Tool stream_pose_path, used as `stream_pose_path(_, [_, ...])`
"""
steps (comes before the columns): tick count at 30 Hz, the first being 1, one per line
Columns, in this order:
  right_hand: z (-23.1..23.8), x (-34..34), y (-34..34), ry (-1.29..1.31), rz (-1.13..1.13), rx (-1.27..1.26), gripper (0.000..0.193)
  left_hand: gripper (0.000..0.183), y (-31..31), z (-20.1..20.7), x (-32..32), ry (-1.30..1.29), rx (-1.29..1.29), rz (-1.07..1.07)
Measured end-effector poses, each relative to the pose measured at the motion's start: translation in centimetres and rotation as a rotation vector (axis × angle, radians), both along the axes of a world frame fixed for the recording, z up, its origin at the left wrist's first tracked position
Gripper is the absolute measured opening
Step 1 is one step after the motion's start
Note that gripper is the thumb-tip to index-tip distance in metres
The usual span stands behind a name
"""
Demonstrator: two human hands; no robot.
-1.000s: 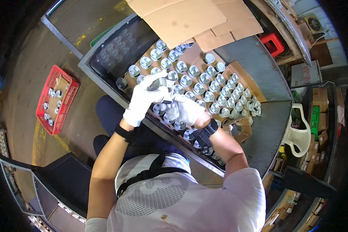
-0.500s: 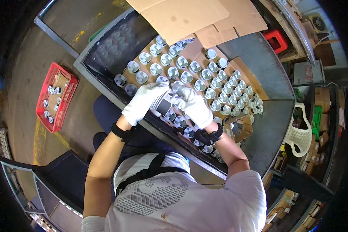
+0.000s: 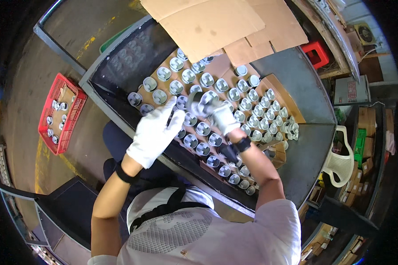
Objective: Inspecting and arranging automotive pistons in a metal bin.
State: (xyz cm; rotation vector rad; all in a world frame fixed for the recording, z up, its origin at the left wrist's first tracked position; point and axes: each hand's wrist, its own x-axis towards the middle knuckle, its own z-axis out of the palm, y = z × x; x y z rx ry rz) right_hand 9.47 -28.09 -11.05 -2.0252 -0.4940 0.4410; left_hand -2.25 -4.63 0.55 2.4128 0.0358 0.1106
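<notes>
Nearest you, past the bench's [image 3: 311,141] near rim, your left hand [image 3: 154,134] hung over the left rows in its white glove, thumb and fingers apart, with nothing visible in that grip. Farther in and to the right, your gloved right hand [image 3: 224,118] had its grip closed on a metal piston [image 3: 200,104], held above the middle of the rows. Motion blur hid exactly where your fingers met it and which way its crown faced.

That piston probably had some weight for its size, rigid and smooth, and a loose glove could have slid on its machined side. The safer hold was likely thumb and fingers across opposite sides of the skirt, keeping clear of the ring grooves and edges, which a knock could have nicked.

Around and beneath your hands, rows of pistons [image 3: 203,128] stood on a cardboard liner [image 3: 217,68], close together toward the right. Beyond them, broad cardboard sheets [image 3: 208,31] lay over the far side. Off to the left on the floor, a red plastic crate [image 3: 77,115] held a few more pistons [image 3: 56,104]; well to the right stood a white plastic chair [image 3: 340,157].
</notes>
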Motion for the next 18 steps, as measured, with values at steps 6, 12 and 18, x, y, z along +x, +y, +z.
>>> stream_pose_path(6, [-13.2, 14.9, -5.4, -0.355, -0.211, -0.668, 0.031, 0.027, 0.9, -1.1, -0.5, -0.260, 0.309, 0.091])
stream_pose_path(12, [-16.9, 22.9, -3.2, -0.137, -0.423, -0.825, 0.036, 0.023, 0.6, -0.6, 0.1, -0.189, 0.211, 0.126])
stream_pose_path(18, [-24.6, 28.5, -5.5, -0.121, -0.119, -1.384, 0.029, 0.023, 0.7, 0.0, 0.7, -0.136, 0.193, 0.129])
